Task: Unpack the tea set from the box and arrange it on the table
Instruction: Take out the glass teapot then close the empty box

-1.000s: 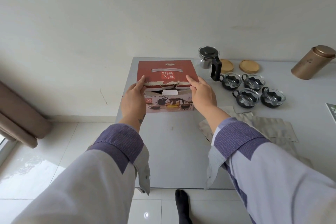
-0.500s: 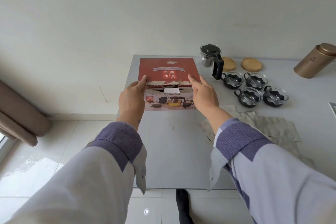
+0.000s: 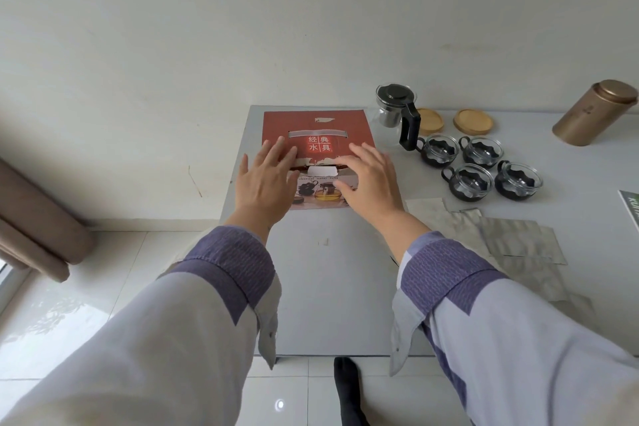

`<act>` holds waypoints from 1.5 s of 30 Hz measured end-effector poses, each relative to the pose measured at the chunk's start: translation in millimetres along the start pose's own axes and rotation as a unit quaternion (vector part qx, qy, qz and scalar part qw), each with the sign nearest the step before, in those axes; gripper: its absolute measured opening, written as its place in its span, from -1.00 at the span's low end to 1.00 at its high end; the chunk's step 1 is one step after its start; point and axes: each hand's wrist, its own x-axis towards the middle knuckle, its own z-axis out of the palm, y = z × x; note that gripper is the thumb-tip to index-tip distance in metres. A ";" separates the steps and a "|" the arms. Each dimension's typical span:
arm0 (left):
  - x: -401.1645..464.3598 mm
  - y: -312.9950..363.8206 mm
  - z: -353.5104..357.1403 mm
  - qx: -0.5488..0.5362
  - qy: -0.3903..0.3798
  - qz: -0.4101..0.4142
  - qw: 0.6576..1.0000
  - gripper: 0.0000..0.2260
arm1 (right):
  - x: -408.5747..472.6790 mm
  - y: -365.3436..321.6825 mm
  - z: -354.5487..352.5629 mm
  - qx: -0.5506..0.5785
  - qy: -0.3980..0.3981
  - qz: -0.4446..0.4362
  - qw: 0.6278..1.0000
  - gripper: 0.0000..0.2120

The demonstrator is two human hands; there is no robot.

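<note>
Red box (image 3: pixel 316 130) on counter (image 3: pixel 332 280), top flap torn at front. Left hand (image 3: pixel 264 180) & right hand (image 3: pixel 371 180) flat over it, fingers spread, gripping nothing.

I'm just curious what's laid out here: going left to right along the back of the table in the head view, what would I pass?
Red box → teapot → first wooden coaster → second wooden coaster → gold tin. The four glass cups sit nearer, in front of the coasters, so I leave them out.

Left hand (image 3: pixel 264 180), right hand (image 3: pixel 370 180) flat, fingers spread, over red box (image 3: pixel 316 130).
</note>
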 end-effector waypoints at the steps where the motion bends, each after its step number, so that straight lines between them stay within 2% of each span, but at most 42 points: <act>1: 1.2 0.5 0.8 -0.007 -0.011 -0.002 1.000 -0.54 | 0.2 -1.9 2.3 0.012 0.005 -0.003 1.000 -0.69; 12: -1.5 3.6 4.2 -0.052 -0.003 -0.027 0.998 -0.56 | 8.3 -13.4 15.8 0.023 0.093 -0.001 0.995 -0.95; 14: -1.9 2.9 5.8 -0.057 0.003 -0.025 0.998 -0.56 | 9.0 -14.6 17.5 0.015 0.108 -0.009 0.994 -0.94; 18: -3.1 1.0 9.1 -0.030 0.011 -0.034 0.999 -0.55 | 12.7 -18.2 21.2 0.015 0.147 0.054 0.988 -0.84; 20: -2.7 0.1 9.8 -0.059 0.004 -0.043 0.997 -0.55 | 15.8 -20.4 20.4 0.015 0.133 0.108 0.985 -0.81; 22: -2.6 0.0 9.8 -0.099 -0.002 -0.047 0.994 -0.55 | 18.6 -20.4 18.9 0.018 0.103 0.158 0.982 -0.69; 25: -2.1 1.7 10.1 -0.135 -0.008 -0.070 0.988 -0.54 | 20.2 -18.0 16.3 0.103 0.052 0.236 0.965 -0.41; 27: 0.0 3.7 8.9 -0.176 -0.021 -0.116 0.977 -0.51 | 18.8 -15.1 11.3 0.175 0.009 0.280 0.944 -0.25; 30: 4.2 4.7 6.4 -0.251 -0.045 -0.181 0.950 -0.37 | 18.7 -13.1 2.5 0.266 -0.024 0.320 0.909 -0.10; 32: 8.2 2.9 3.6 -0.313 -0.037 -0.216 0.924 -0.31 | 23.2 -11.4 1.2 0.316 -0.007 0.362 0.877 -0.22; 35: 16.8 0.0 -1.5 -0.351 -0.016 -0.239 0.905 -0.44 | 30.6 -13.6 2.2 0.312 0.009 0.374 0.873 -0.51; 45: 95.6 -21.2 -12.1 -0.397 0.041 -0.235 0.886 -0.50 | 105.5 -12.3 7.7 0.305 0.045 0.327 0.893 -0.61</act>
